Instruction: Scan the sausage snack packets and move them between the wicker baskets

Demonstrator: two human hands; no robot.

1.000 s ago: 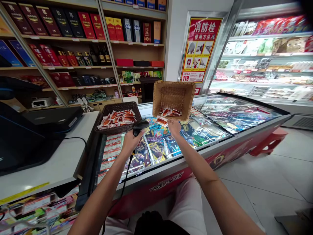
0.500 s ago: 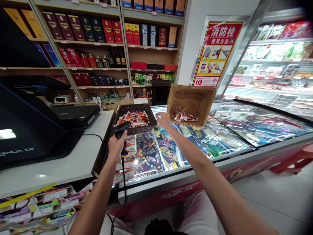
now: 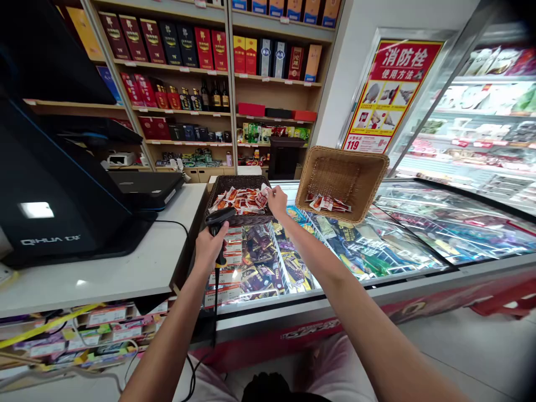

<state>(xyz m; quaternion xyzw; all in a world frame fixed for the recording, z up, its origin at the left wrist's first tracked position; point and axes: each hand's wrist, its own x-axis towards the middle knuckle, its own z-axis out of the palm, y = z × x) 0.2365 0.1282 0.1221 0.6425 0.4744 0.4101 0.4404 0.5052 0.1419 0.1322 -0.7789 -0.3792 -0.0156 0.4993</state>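
My left hand (image 3: 210, 245) is wrapped round the handle of a black barcode scanner (image 3: 220, 219), whose head points over the front edge of a dark woven basket (image 3: 251, 219). Many small red-and-white snack packets (image 3: 240, 200) lie heaped in that basket. At its right rim, my right hand (image 3: 277, 201) pinches one snack packet (image 3: 262, 195) above the heap. A light-brown wicker basket (image 3: 343, 167) stands tilted to the right of this hand, with several similar packets (image 3: 329, 203) at its bottom.
Both baskets sit on a glass-topped chest freezer (image 3: 259, 307) full of packaged goods. The scanner's cable (image 3: 216, 301) hangs down in front. A white counter (image 3: 121, 273) with a black checkout terminal (image 3: 62, 201) is at left; boxed bottles fill the shelves behind.
My right hand has moved left from the gap between the baskets to over the dark basket, with a packet in its fingers. The view has turned slightly left; the scanner stays in my left hand.
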